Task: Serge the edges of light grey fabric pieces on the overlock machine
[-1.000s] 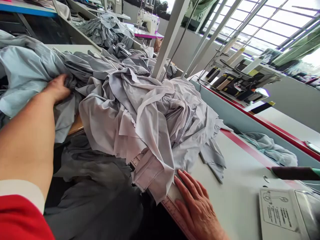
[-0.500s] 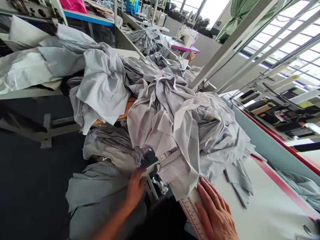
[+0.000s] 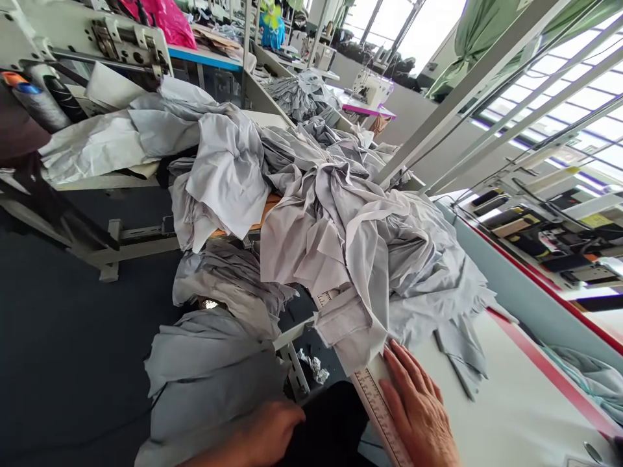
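My right hand [image 3: 421, 405] lies on the white tabletop [image 3: 491, 363], fingers stretched out, its fingertips at the lower edge of a grey cloth piece [image 3: 357, 331]. Beside the thumb, a measuring scale [image 3: 377, 405] runs along the table's front edge, partly under the cloth. A large heap of grey fabric pieces [image 3: 331, 214] covers the far part of the table. Low at the front, my left hand [image 3: 275, 431] is near my dark-clad lap and a hanging grey fabric bundle [image 3: 209, 383]. It looks curled, but blur hides its fingers and anything in them.
More grey cloth [image 3: 228, 168] drapes over a neighbouring table at the left, near a sewing machine [image 3: 131, 42] and thread cones [image 3: 41, 97]. A slanted metal post [image 3: 438, 104] rises behind the heap. Crumpled scraps [image 3: 316, 370] lie below the table edge.
My left hand has moved down and back toward my lap, away from the table edge. My right hand stays flat on the tabletop. The view has shifted slightly left.
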Demonstrator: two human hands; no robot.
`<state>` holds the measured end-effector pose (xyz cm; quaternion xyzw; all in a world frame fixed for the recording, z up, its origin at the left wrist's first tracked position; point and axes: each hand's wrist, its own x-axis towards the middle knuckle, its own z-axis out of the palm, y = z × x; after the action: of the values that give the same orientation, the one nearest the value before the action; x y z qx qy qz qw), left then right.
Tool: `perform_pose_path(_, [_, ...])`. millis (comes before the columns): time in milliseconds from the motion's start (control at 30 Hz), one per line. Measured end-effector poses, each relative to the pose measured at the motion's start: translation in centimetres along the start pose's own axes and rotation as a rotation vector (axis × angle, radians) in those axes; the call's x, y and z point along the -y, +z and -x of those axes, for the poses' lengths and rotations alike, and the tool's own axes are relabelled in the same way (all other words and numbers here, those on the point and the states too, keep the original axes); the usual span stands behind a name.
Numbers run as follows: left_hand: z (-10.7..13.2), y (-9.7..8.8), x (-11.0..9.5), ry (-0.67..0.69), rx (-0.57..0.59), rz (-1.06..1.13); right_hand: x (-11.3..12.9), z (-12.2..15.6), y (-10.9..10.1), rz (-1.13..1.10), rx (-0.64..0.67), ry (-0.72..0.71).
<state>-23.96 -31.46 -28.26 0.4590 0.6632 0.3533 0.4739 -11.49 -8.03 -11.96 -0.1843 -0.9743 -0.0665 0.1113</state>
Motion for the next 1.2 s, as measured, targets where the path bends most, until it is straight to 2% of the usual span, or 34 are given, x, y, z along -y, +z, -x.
perform_pose_path(100, [0.4, 1.3, -1.0, -0.002, 0.001, 0.06, 0.1, -0.2, 0.0, -0.023, -0.013, 0.015])
perform_pose_path(200, [0.8, 1.0, -2.4, 0.032, -0.026, 0.067, 0.5, -0.1, -0.6, -0.097, -0.066, 0.068])
perform_pose_path(267, [0.8, -0.8, -4.0, 0.072, -0.113, 0.028, 1.0, 0.1, -1.3, -0.191, -0.137, 0.116])
perform_pose_path(300, [0.4, -2.2, -5.2, 0.099, -0.173, -0.001, 1.2, 0.2, -1.6, -0.262, -0.151, 0.141])
perform_pose_path(367, [-1.1, -5.6, -8.4, 0.171, -0.305, -0.075, 1.5, 0.3, -2.1, -0.259, -0.192, 0.204])
perform_pose_path(467, [-5.6, -10.3, -14.8, 0.319, -0.463, -0.199, 1.5, 0.3, -2.4, -0.255, -0.231, 0.27])
perform_pose_path(533, [-9.8, -12.3, -19.3, 0.42, -0.532, -0.29, 1.5, 0.5, -2.5, -0.264, -0.247, 0.278])
perform_pose_path(600, [-14.5, -13.5, -23.4, 0.493, -0.585, -0.388, 1.5, 0.7, -2.5, -0.271, -0.258, 0.272])
perform_pose_path(700, [-21.2, -14.4, -28.2, 0.518, -0.672, -0.521, 1.4, 0.9, -2.5, -0.269, -0.276, 0.265])
perform_pose_path(767, [-24.6, -14.1, -30.7, 0.506, -0.705, -0.59, 1.2, 0.9, -2.5, -0.27, -0.299, 0.278])
perform_pose_path(833, [-26.9, -13.0, -32.6, 0.512, -0.692, -0.646, 1.0, 1.0, -2.5, -0.289, -0.354, 0.305])
perform_pose_path(933, [-28.9, -10.0, -34.1, 0.547, -0.561, -0.716, 0.6, 1.0, -2.2, -0.344, -0.462, 0.339])
perform_pose_path(1067, [-29.9, -6.3, -34.3, 0.502, -0.267, -0.761, 0.3, 1.3, -1.8, -0.41, -0.591, 0.37])
perform_pose_path(1200, [-28.3, -4.0, -34.9, 0.499, -0.128, -0.709, -0.3, 1.9, -1.6, -0.581, -0.706, 0.469])
